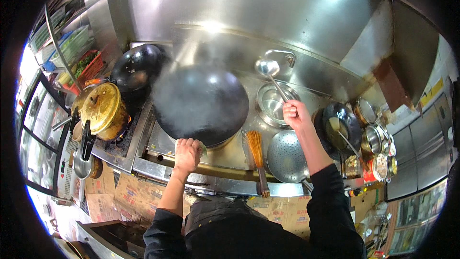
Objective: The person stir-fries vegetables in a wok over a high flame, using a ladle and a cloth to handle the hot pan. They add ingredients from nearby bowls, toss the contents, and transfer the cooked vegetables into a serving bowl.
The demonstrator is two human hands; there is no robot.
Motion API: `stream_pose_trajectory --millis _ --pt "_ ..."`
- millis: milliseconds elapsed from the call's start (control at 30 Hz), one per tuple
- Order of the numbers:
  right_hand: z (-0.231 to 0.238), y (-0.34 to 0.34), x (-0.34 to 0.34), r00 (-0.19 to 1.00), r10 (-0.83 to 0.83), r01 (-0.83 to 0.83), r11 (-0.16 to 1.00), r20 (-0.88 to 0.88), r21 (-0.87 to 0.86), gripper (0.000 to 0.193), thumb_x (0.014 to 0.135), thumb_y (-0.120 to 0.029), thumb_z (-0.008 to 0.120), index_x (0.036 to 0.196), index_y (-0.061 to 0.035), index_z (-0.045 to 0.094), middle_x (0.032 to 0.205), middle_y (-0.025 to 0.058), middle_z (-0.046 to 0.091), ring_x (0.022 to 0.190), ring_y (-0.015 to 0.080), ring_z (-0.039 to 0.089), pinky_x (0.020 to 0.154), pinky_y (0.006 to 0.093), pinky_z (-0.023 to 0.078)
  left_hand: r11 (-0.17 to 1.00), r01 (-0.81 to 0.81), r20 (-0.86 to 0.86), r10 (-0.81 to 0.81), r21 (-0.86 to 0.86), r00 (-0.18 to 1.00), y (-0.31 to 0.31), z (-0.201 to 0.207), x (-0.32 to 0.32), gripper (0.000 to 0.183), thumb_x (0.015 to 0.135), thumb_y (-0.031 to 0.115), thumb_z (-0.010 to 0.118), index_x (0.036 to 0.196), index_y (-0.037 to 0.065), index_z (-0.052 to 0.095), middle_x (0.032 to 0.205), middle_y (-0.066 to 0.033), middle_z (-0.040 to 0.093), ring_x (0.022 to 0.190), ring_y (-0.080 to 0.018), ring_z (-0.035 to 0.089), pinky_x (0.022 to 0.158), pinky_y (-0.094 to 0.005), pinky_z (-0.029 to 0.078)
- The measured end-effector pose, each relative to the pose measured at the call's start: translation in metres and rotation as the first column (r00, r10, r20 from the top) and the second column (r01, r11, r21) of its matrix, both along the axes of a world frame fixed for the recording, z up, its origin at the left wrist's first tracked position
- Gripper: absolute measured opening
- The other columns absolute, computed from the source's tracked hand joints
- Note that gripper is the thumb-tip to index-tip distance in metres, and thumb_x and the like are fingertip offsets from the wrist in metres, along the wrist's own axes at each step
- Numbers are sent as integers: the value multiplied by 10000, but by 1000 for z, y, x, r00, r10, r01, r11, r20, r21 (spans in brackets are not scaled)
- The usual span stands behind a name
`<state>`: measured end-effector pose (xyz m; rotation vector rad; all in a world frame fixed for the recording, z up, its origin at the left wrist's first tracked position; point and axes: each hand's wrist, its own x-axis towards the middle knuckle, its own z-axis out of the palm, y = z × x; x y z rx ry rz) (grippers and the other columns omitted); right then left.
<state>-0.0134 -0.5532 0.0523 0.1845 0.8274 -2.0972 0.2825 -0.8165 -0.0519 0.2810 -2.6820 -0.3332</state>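
The left hand (188, 154) is at the near rim of the large, round, black metal wok (201, 108), which occupies the middle of the stainless-steel surface (239, 156). Its fingers curl at the rim; their undersides are hidden, so whether they are closed on the rim cannot be told. A small pale edge shows beside the fingers; its nature cannot be made out.

The right hand (295, 114) grips the handle of the silver metal ladle (278, 86). The fist covers part of the handle. The ladle's bowl points away from the person, at the far edge of the round, shiny steel basin (260, 100) and left of the curved metal tap (291, 59).

Pale haze blurs the wok's interior; contents cannot be identified. The near side of the basin is partly covered by the right hand.

On the near part of the surface lie the orange-bristled brush (258, 160) and, to its right, the round, perforated metal strainer (287, 156). The right forearm overlaps the strainer's right side.

At left, the brass-coloured lidded pot (99, 108) stands over a flame; its lid conceals the interior. Small containers at far right are crowded and indistinct.
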Motion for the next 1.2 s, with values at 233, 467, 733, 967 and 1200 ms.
stream_pose_trajectory --millis 233,467,733,967,1200 --pt "-18 24 24 994 12 23 950 110 -312 114 895 -49 449 951 42 488 650 7 467 428 31 409 331 148 319 996 92 -12 -93 -15 996 -4 6 0 143 734 177 610 823 73 568 791 -118 544 806 -317 524 780 -421 393" --pt "-48 178 149 942 -138 281 823 306 -494 282 932 -89 403 1176 45 447 634 -9 393 409 27 323 318 177 274 997 78 -1 -78 6 997 -1 9 1 222 770 146 576 948 14 578 847 -138 551 846 -324 519 844 -421 378" --pt "-64 278 245 863 -385 497 765 -327 411 327 892 -56 437 1215 -101 449 600 -22 355 383 44 282 297 186 225 991 99 133 -87 -92 987 3 24 0 311 781 131 567 1079 44 549 885 -126 532 871 -308 503 855 -421 377" --pt "-137 268 322 897 -442 374 796 34 475 400 872 -51 475 1269 -30 441 628 7 443 398 56 338 300 207 266 987 126 163 -108 -100 981 -10 11 -3 202 779 157 580 928 24 547 854 -143 546 846 -324 516 813 -428 386" --pt "-233 253 305 775 553 339 46 -306 940 431 873 -136 526 1259 25 422 831 163 590 703 301 585 611 423 480 986 165 401 -146 -14 904 -28 16 -21 257 783 256 526 716 14 578 751 -192 612 781 -355 591 721 -459 435"
